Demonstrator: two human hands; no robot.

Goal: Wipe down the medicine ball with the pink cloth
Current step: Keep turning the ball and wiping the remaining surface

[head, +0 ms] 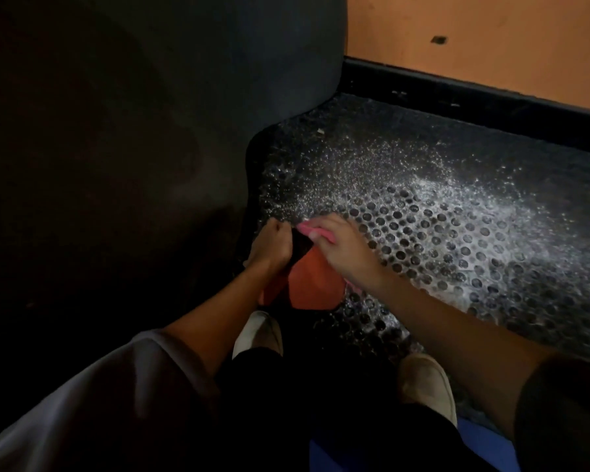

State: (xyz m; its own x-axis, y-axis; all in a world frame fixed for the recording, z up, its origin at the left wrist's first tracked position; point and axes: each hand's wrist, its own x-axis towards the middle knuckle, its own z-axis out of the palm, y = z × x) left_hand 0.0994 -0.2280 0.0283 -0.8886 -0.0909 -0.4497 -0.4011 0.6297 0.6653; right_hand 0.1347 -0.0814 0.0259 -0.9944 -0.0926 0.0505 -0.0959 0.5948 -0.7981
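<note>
left hand (269, 248): fingers curled against medicine ball (309, 287), grip cannot be told | right hand (343, 248): clutches pink cloth (305, 230) | medicine ball: beneath both hands, on perforated mat (457, 240)

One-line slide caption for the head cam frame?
Right hand holds the pink cloth on the orange-and-black medicine ball while the left hand grips it, on a perforated floor mat.
</note>
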